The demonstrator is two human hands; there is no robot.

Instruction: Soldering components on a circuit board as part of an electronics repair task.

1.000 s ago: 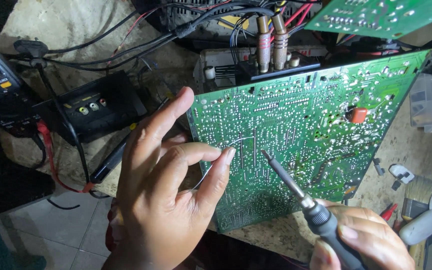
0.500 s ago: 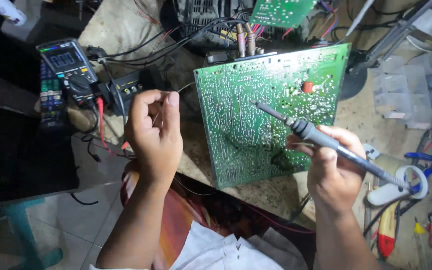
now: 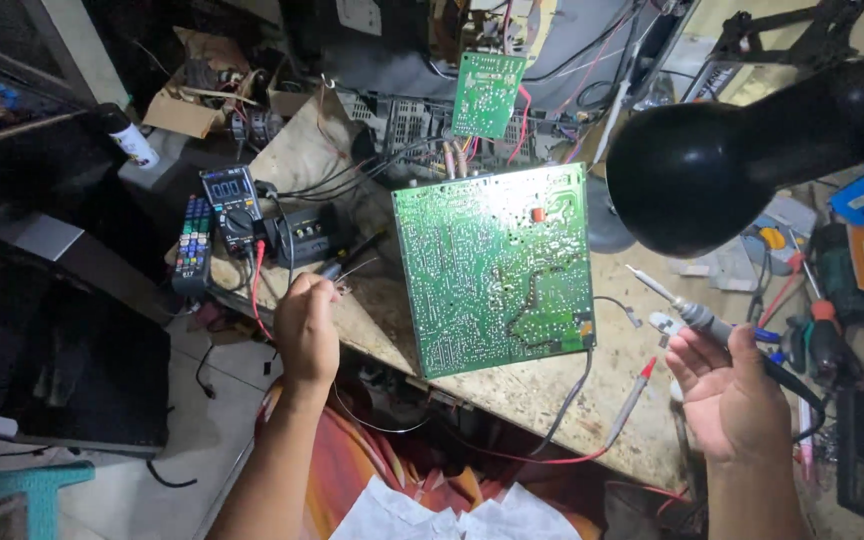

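A large green circuit board (image 3: 495,268) lies solder side up on the worn workbench (image 3: 542,400). My left hand (image 3: 306,330) hovers left of the board near the bench's front edge, fingers pinched on a thin strand of wire (image 3: 352,268) that points toward the board. My right hand (image 3: 730,390) is off to the right of the board, holding a soldering iron (image 3: 697,315) with its tip pointing up and left, away from the board.
A black lamp head (image 3: 697,165) hangs over the right side. A multimeter (image 3: 232,205), a remote control (image 3: 192,245) and a small black box (image 3: 304,235) sit at the left. A red probe (image 3: 627,405) lies by the board. Tools clutter the far right; a smaller green board (image 3: 487,92) stands behind.
Both hands have pulled away from the board, the left to the left and the right with the iron to the right. The view has drawn back and takes in more of the bench.
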